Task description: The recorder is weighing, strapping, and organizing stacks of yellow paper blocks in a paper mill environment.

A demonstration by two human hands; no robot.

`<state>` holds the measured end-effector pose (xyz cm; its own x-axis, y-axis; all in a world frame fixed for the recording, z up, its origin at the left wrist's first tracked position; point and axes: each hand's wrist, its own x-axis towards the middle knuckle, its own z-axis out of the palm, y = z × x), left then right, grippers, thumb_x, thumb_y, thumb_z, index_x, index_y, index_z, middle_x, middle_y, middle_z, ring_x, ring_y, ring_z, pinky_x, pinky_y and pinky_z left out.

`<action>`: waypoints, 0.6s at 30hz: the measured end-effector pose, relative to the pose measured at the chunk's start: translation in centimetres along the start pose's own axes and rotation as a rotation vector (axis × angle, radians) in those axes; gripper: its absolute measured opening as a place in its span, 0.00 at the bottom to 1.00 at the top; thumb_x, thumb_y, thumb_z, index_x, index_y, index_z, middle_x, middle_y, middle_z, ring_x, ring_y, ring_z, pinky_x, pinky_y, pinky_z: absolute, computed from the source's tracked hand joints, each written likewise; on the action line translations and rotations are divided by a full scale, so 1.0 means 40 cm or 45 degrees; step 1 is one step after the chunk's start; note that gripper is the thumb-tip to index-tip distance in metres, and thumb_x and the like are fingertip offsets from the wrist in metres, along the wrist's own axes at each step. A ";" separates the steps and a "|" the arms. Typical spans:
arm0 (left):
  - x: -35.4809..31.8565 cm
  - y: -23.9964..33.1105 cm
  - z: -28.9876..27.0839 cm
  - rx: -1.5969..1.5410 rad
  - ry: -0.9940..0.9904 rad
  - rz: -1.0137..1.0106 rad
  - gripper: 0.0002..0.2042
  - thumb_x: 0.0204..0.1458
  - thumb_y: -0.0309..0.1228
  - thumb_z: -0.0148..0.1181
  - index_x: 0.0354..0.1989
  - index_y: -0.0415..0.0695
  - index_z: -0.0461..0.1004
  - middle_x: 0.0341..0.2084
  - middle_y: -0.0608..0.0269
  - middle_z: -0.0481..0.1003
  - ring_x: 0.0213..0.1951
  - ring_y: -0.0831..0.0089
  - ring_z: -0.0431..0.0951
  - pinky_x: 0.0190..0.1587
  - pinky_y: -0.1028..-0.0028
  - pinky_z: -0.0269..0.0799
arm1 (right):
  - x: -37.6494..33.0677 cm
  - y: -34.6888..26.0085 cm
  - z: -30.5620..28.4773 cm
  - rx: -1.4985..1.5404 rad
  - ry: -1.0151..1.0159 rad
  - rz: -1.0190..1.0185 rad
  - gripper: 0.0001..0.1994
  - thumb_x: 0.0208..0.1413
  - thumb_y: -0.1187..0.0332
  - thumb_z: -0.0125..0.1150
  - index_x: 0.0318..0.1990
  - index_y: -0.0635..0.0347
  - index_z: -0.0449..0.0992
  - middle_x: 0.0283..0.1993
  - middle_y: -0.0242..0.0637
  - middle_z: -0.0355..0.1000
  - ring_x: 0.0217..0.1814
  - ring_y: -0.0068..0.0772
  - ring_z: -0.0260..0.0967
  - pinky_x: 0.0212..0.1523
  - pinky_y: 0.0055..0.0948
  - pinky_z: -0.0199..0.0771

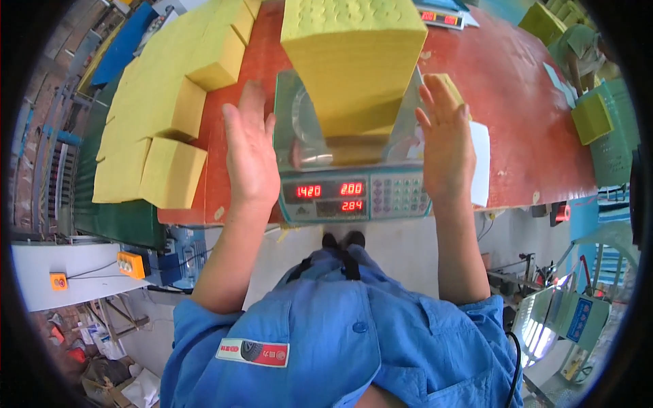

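Nearest the viewer is the person's blue work shirt (pixel 340 340), with both bare forearms rising from it toward a red table (pixel 517 102). At the table's near edge sits a weighing scale (pixel 354 197) with red lit digits on its front panel and a keypad to the right. The left hand (pixel 250 153) is raised just left of the scale, fingers straight and apart, holding nothing. The right hand (pixel 445 139) is raised just right of the scale in the same flat, spread pose, also empty; under it lies a white sheet of paper (pixel 480 163) and a small yellow piece (pixel 450 87) shows behind its fingers. Between the hands, on the scale's clear pan, stands a tall stack of yellow sheets (pixel 354 61), touched by neither hand. Farther left, more yellow stacks (pixel 166 102) cover the table. Far right, green baskets (pixel 612 129) hold more yellow pieces.
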<state>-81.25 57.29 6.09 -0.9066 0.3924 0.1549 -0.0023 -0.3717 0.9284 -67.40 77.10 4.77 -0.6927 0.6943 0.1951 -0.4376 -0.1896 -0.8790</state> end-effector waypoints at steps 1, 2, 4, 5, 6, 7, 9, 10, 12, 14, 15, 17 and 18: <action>-0.007 0.008 -0.005 -0.011 -0.005 -0.018 0.39 0.64 0.59 0.30 0.71 0.36 0.48 0.71 0.50 0.49 0.73 0.61 0.43 0.72 0.58 0.33 | -0.021 -0.007 -0.007 -0.012 0.002 0.016 0.32 0.68 0.47 0.35 0.69 0.63 0.56 0.72 0.42 0.54 0.76 0.41 0.47 0.70 0.41 0.45; -0.015 0.013 -0.014 -0.024 -0.011 -0.037 0.39 0.64 0.59 0.29 0.71 0.36 0.48 0.71 0.48 0.49 0.73 0.59 0.43 0.72 0.57 0.33 | -0.049 -0.007 -0.014 -0.023 0.012 0.025 0.32 0.68 0.47 0.35 0.69 0.63 0.56 0.72 0.42 0.54 0.76 0.41 0.47 0.70 0.41 0.45; -0.038 0.018 -0.039 -0.030 -0.004 -0.064 0.39 0.64 0.59 0.29 0.70 0.36 0.49 0.71 0.47 0.50 0.73 0.58 0.44 0.72 0.55 0.35 | -0.106 -0.011 -0.025 -0.002 0.020 0.109 0.31 0.69 0.48 0.35 0.68 0.65 0.57 0.72 0.45 0.55 0.75 0.42 0.47 0.70 0.42 0.46; -0.047 0.021 -0.054 -0.039 -0.008 -0.079 0.39 0.64 0.59 0.29 0.70 0.36 0.49 0.70 0.46 0.50 0.73 0.58 0.45 0.71 0.55 0.36 | -0.130 -0.015 -0.028 -0.015 0.022 0.108 0.31 0.69 0.48 0.35 0.68 0.65 0.57 0.72 0.45 0.55 0.75 0.42 0.47 0.70 0.42 0.46; -0.054 0.023 -0.066 -0.048 -0.013 -0.093 0.39 0.64 0.59 0.29 0.70 0.35 0.50 0.70 0.45 0.51 0.73 0.58 0.46 0.71 0.55 0.37 | -0.152 -0.018 -0.030 0.020 0.058 0.126 0.30 0.69 0.51 0.33 0.68 0.66 0.57 0.71 0.47 0.55 0.75 0.43 0.48 0.71 0.43 0.46; -0.065 0.026 -0.076 -0.042 0.008 -0.115 0.39 0.64 0.59 0.29 0.70 0.35 0.51 0.69 0.45 0.52 0.72 0.58 0.48 0.71 0.55 0.39 | -0.177 -0.016 -0.032 0.058 0.096 0.149 0.29 0.70 0.53 0.31 0.67 0.67 0.58 0.71 0.48 0.56 0.75 0.45 0.48 0.71 0.43 0.46; -0.082 0.029 -0.100 -0.054 0.005 -0.129 0.39 0.64 0.59 0.29 0.69 0.35 0.52 0.69 0.44 0.53 0.72 0.58 0.49 0.71 0.55 0.40 | -0.215 -0.016 -0.041 0.033 0.129 0.142 0.29 0.70 0.53 0.31 0.67 0.67 0.58 0.70 0.48 0.57 0.75 0.44 0.49 0.71 0.43 0.47; -0.085 0.030 -0.111 -0.062 -0.003 -0.135 0.38 0.64 0.59 0.29 0.69 0.35 0.52 0.68 0.44 0.54 0.71 0.58 0.50 0.70 0.55 0.42 | -0.231 -0.014 -0.040 0.015 0.162 0.127 0.28 0.70 0.53 0.32 0.67 0.67 0.59 0.70 0.47 0.58 0.74 0.44 0.51 0.70 0.42 0.48; -0.089 0.041 -0.130 -0.054 -0.009 -0.140 0.38 0.64 0.58 0.29 0.68 0.34 0.53 0.68 0.44 0.56 0.71 0.58 0.51 0.70 0.56 0.44 | -0.265 -0.006 -0.026 0.044 0.195 0.126 0.28 0.70 0.53 0.33 0.66 0.67 0.59 0.69 0.47 0.59 0.73 0.43 0.52 0.70 0.42 0.49; -0.098 0.047 -0.133 -0.050 -0.012 -0.149 0.37 0.65 0.58 0.29 0.68 0.34 0.54 0.67 0.44 0.57 0.70 0.58 0.53 0.69 0.57 0.46 | -0.291 -0.004 -0.015 0.066 0.229 0.128 0.28 0.69 0.54 0.34 0.66 0.67 0.60 0.68 0.46 0.59 0.73 0.42 0.53 0.69 0.41 0.50; -0.100 0.049 -0.133 -0.064 -0.024 -0.148 0.37 0.65 0.57 0.29 0.67 0.34 0.55 0.66 0.43 0.58 0.69 0.58 0.54 0.69 0.57 0.48 | -0.302 -0.002 -0.006 0.093 0.239 0.122 0.27 0.69 0.54 0.34 0.65 0.67 0.61 0.68 0.45 0.60 0.72 0.42 0.54 0.69 0.41 0.51; -0.106 0.055 -0.133 -0.081 -0.040 -0.142 0.36 0.65 0.57 0.28 0.67 0.34 0.56 0.65 0.43 0.59 0.69 0.59 0.55 0.68 0.58 0.49 | -0.319 0.002 0.007 0.129 0.235 0.105 0.27 0.69 0.54 0.35 0.65 0.67 0.61 0.67 0.44 0.61 0.72 0.41 0.54 0.69 0.41 0.51; -0.112 0.056 -0.128 -0.102 -0.053 -0.148 0.36 0.65 0.56 0.28 0.66 0.34 0.57 0.65 0.43 0.60 0.68 0.59 0.56 0.67 0.59 0.51 | -0.328 0.001 0.010 0.124 0.239 0.096 0.27 0.69 0.54 0.35 0.65 0.67 0.61 0.67 0.44 0.61 0.72 0.41 0.54 0.69 0.41 0.51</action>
<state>-79.34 50.38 5.74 -0.8800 0.4706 0.0636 -0.1410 -0.3869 0.9113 -58.54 67.69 2.35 -0.6107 0.7909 0.0378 -0.4483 -0.3060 -0.8398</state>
